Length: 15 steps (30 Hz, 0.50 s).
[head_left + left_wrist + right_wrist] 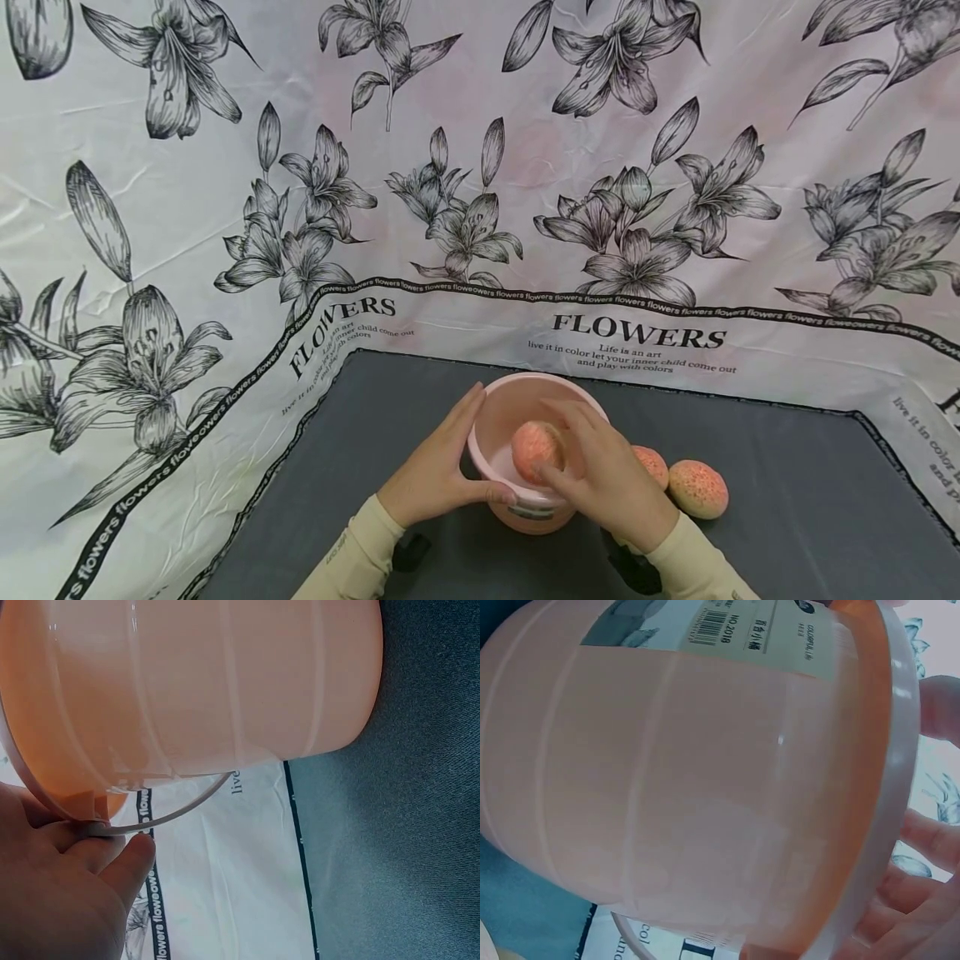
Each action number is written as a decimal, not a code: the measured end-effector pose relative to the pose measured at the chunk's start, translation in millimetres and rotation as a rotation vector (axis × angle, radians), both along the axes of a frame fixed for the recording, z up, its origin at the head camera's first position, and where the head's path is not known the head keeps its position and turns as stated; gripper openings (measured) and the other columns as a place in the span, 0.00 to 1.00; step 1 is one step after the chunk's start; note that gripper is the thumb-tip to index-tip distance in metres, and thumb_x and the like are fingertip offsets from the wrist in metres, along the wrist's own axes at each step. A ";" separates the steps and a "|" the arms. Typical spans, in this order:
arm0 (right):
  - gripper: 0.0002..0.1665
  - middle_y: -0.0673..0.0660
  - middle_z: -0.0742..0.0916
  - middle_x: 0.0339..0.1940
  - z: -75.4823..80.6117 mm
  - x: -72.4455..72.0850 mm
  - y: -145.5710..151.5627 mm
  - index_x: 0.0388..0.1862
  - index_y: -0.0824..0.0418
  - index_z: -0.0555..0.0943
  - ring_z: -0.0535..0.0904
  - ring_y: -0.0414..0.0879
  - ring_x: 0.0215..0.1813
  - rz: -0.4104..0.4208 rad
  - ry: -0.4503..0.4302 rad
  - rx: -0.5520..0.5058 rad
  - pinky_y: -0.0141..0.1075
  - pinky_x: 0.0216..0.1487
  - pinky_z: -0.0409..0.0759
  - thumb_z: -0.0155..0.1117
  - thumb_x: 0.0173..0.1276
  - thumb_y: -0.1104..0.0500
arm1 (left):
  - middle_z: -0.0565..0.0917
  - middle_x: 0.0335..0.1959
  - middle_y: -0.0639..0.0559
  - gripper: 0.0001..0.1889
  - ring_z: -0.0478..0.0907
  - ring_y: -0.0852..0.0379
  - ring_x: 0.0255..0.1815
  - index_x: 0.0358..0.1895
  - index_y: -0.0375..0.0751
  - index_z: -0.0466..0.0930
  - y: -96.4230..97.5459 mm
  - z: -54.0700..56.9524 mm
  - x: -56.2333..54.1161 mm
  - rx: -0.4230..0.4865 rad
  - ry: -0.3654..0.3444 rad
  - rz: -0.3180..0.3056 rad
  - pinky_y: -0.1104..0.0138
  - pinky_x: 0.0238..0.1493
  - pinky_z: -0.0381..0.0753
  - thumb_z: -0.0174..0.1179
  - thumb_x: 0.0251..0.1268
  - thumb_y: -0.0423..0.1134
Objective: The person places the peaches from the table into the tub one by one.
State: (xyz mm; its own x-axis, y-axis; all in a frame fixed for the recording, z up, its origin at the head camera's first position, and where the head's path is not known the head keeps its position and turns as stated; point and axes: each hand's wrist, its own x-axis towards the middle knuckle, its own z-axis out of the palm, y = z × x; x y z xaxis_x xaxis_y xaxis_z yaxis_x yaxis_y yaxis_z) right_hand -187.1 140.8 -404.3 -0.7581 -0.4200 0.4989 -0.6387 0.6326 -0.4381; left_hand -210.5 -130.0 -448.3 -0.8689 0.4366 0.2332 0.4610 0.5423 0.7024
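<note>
A pink plastic bucket point(528, 525) stands upright on the dark grey cloth, its mouth facing up. My left hand point(431, 483) grips the rim at the left, thumb along the near side. In the left wrist view, its fingers point(131, 862) sit by the rim and the thin handle point(187, 806). Over the bucket's mouth, my right hand point(622, 479) holds a speckled orange-pink peach point(534, 450) between thumb and fingers. The right wrist view shows the bucket's labelled wall point(705, 750) and that hand's fingers point(930, 832) past the rim; the peach is hidden there.
Two more peaches, one partly hidden point(651, 465) and one yellowish below point(697, 489), lie on the cloth right of the bucket. A white flower-printed sheet point(465, 325) with a black lettered band surrounds the grey area point(787, 500).
</note>
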 end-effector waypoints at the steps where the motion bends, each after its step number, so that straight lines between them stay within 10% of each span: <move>1: 0.47 0.54 0.82 0.72 0.2 0.2 0.3 0.81 0.55 0.71 0.84 0.49 0.65 0.001 -0.002 -0.005 0.52 0.59 0.88 0.83 0.67 0.53 | 0.39 0.90 0.70 0.70 0.48 0.54 0.92 0.89 0.71 0.33 0.0 -0.2 -0.1 0.000 0.000 -0.001 0.40 0.83 0.67 0.77 0.52 0.74; 15: 0.47 0.55 0.81 0.73 -0.7 0.1 2.8 0.81 0.53 0.71 0.83 0.47 0.63 0.001 0.060 -0.025 0.53 0.60 0.87 0.83 0.66 0.55 | 0.40 0.90 0.71 0.70 0.50 0.54 0.92 0.89 0.72 0.34 0.9 -1.3 0.5 -0.001 0.001 0.009 0.40 0.83 0.66 0.79 0.51 0.73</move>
